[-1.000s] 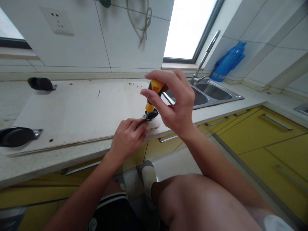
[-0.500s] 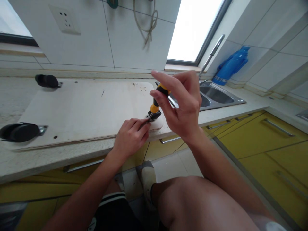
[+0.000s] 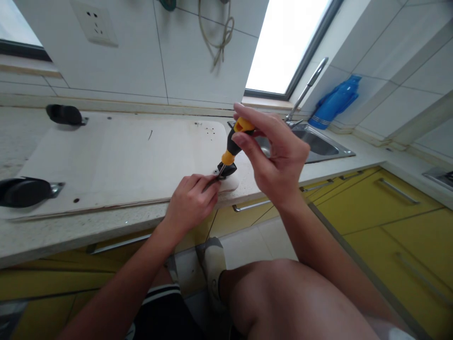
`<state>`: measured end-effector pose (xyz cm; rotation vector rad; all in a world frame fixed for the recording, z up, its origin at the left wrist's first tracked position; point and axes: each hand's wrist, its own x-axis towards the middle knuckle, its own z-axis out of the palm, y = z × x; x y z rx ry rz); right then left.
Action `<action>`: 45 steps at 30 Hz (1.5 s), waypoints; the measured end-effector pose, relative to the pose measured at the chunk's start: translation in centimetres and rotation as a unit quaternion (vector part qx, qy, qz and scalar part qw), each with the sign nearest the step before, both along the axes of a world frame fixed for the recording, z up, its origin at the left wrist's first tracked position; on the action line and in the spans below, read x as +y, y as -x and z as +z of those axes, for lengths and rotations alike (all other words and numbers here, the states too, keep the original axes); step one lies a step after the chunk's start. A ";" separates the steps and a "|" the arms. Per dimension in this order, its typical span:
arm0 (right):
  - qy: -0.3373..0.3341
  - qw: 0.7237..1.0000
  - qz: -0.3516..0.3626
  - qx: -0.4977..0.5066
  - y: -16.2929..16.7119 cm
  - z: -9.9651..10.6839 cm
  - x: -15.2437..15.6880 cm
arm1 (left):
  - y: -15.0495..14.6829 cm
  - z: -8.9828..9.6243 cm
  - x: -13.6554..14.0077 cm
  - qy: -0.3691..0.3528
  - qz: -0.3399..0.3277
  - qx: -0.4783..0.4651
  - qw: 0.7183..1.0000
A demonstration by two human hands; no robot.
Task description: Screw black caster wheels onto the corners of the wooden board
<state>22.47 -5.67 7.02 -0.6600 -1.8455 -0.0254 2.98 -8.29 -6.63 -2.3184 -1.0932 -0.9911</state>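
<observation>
My right hand (image 3: 278, 158) grips the yellow and black handle of a screwdriver (image 3: 232, 145) between thumb and fingers. The screwdriver leans, its metal shaft pointing down at the mount of a small black caster wheel (image 3: 229, 170) on the near right corner of a white board (image 3: 123, 156). My left hand (image 3: 193, 200) rests at the board's front edge, fingers closed together beside the screwdriver's tip. A dark, thin thing shows between those fingers; its kind cannot be made out. The tip itself is partly hidden by the fingertips.
Two more black casters (image 3: 24, 192) stand on the board's left end. A steel sink (image 3: 323, 141) with a tap (image 3: 311, 80) lies to the right, a blue bottle-shaped object (image 3: 336, 101) behind it. Yellow cabinets (image 3: 382, 203) run below the counter. A cord (image 3: 221, 45) hangs on the wall.
My right hand has shifted slightly right and turned on the handle, its fingers more extended, showing more yellow at the top. My left hand stays in place. The view has shifted a little.
</observation>
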 end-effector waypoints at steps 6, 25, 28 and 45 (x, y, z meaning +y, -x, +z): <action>-0.017 0.994 0.000 -0.111 -0.1 0.6 -0.6 | -0.1 0.0 -0.1 0.003 0.008 0.003 1.000; -0.169 0.985 -0.018 0.011 0.2 -0.5 0.8 | -0.2 0.0 -0.1 -0.001 0.009 0.002 1.000; -0.069 0.996 -0.002 -0.059 -0.5 -0.6 0.9 | -0.2 0.1 -0.2 0.003 0.012 -0.003 1.000; -0.128 0.990 -0.048 0.039 0.6 -2.0 -0.5 | -0.2 0.0 -0.2 -0.001 0.013 0.006 1.000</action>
